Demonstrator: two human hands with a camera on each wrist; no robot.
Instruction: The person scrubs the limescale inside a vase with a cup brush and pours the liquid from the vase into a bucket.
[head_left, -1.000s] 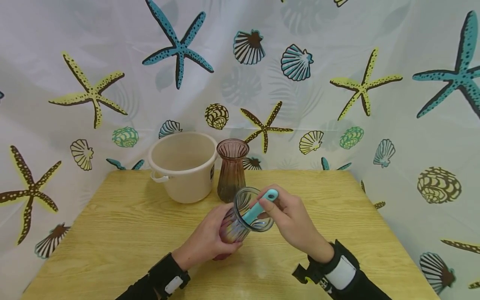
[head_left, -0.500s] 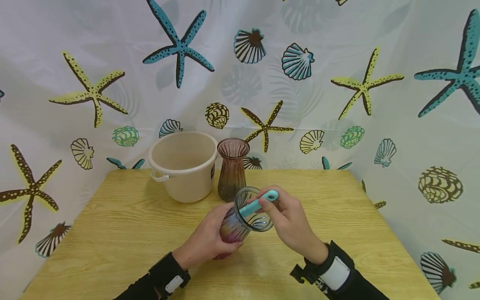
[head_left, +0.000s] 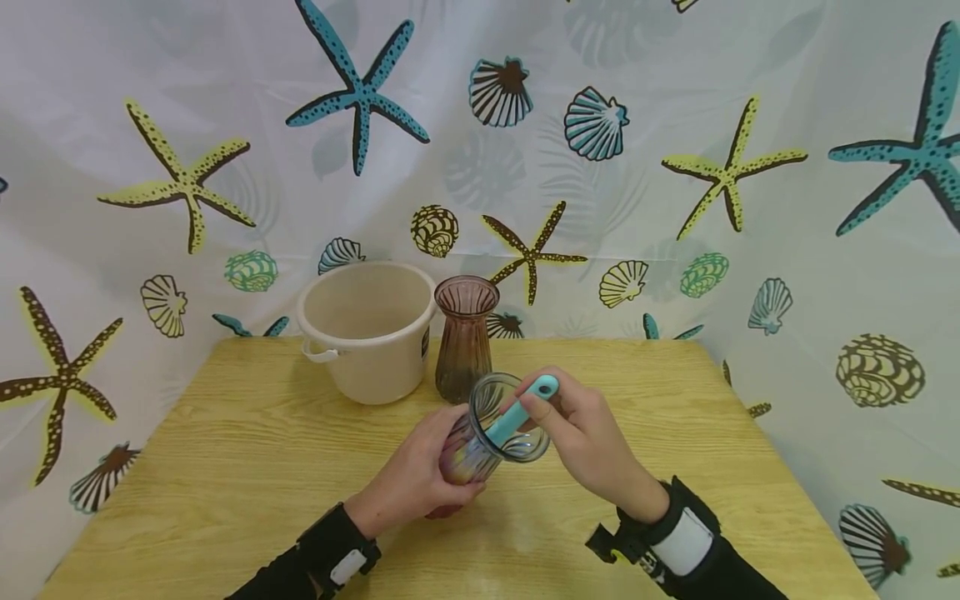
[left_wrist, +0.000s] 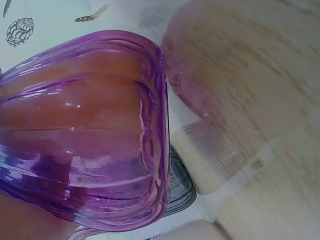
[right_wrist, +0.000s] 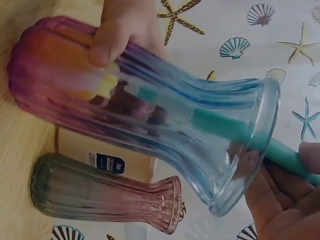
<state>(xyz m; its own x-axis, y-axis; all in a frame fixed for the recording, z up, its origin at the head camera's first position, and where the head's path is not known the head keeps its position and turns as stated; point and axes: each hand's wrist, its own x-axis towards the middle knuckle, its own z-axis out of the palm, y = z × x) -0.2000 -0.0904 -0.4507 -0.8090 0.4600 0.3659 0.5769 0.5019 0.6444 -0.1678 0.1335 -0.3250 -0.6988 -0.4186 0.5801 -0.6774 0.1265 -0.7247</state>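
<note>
My left hand [head_left: 416, 475] grips a ribbed glass vase [head_left: 463, 460] round its body, tilted with its mouth toward my right hand. The right wrist view shows the vase shading from purple-pink at the base to clear blue at the flared rim. Its purple base [left_wrist: 100, 165] fills much of the left wrist view. My right hand [head_left: 585, 437] pinches the teal handle of a bottle brush [head_left: 516, 414] at the vase's mouth. The brush runs inside through the neck; its yellow head [right_wrist: 105, 86] shows through the glass near my left thumb.
A cream bucket [head_left: 378, 371] with a side handle stands at the back left of the wooden table [head_left: 637, 375]. Right beside it is a second ribbed vase [head_left: 462, 354], pink above and grey below. A white curtain [head_left: 600, 42] with starfish and shells hangs behind.
The brush handle tipped flatter half a second ago and now slants steeply again. My right wrist shifted left, then back right. The left hand and vase have stayed nearly in place.
</note>
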